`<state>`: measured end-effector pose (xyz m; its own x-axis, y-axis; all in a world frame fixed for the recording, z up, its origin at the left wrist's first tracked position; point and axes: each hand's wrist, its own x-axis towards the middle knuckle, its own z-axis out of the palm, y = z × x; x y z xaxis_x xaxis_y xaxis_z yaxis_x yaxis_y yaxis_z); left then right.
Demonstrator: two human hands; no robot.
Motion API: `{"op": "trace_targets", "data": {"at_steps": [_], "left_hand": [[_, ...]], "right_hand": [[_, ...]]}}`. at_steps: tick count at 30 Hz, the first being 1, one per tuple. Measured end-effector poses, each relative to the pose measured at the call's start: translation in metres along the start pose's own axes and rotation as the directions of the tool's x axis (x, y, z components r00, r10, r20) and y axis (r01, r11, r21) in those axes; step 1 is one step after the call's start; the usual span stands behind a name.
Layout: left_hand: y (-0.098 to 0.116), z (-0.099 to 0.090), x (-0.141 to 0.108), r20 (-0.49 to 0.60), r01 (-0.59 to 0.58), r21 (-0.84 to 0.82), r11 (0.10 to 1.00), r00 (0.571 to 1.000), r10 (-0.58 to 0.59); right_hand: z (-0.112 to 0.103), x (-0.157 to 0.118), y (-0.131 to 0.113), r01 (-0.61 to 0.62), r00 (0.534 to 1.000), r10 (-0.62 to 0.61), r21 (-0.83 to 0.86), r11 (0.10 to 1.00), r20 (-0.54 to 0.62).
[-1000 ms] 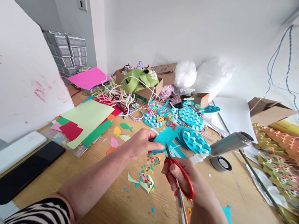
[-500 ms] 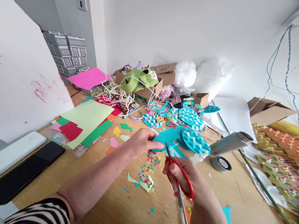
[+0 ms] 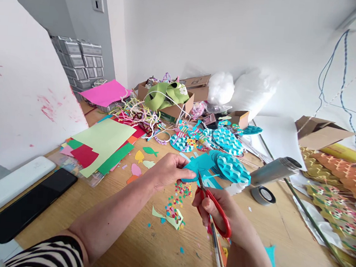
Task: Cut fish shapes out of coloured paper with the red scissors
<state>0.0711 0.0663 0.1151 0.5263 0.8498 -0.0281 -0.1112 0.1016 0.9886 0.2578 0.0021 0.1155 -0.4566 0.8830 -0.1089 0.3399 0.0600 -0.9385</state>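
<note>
My left hand (image 3: 170, 171) pinches the left end of a piece of blue paper (image 3: 197, 165), which has a faint drawn outline. In my right hand (image 3: 213, 207) are red-handled scissors (image 3: 224, 220), their blades pointing up and left at the paper's edge. Right behind the paper lies a stack of blue discs with wavy paper strips (image 3: 232, 168). Small coloured paper dots (image 3: 176, 200) and a pale green scrap (image 3: 175, 219) lie on the table below the hands. Left of my left hand are cut paper fish, one of them green (image 3: 150, 151).
Coloured paper sheets (image 3: 105, 139), a black phone (image 3: 31, 204) and a white device (image 3: 11, 181) are at the left. A metal flask (image 3: 271, 170) and a tape roll (image 3: 262, 195) stand right. Behind is a cardboard box (image 3: 188, 105) with green felt.
The scissors and the fingers of my right hand have shifted very slightly at the paper's edge. My left hand and the blue paper are almost where they were.
</note>
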Motion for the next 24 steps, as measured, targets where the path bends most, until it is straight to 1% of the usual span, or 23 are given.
{"op": "trace_targets", "data": {"at_steps": [12,24], "left_hand": [[0.0024,0.0012,-0.001,-0.004,0.009,0.003,1.0,1.0,-0.009],[0.0021,0.0015,-0.0011,-0.011,0.009,-0.019,1.0,1.0,-0.009]], "right_hand": [[-0.0004,0.0012,0.0046,0.05,0.998,-0.051,0.019,0.999,0.021],[0.0001,0.0005,-0.001,-0.003,1.0,0.003,-0.042,0.999,-0.008]]}}
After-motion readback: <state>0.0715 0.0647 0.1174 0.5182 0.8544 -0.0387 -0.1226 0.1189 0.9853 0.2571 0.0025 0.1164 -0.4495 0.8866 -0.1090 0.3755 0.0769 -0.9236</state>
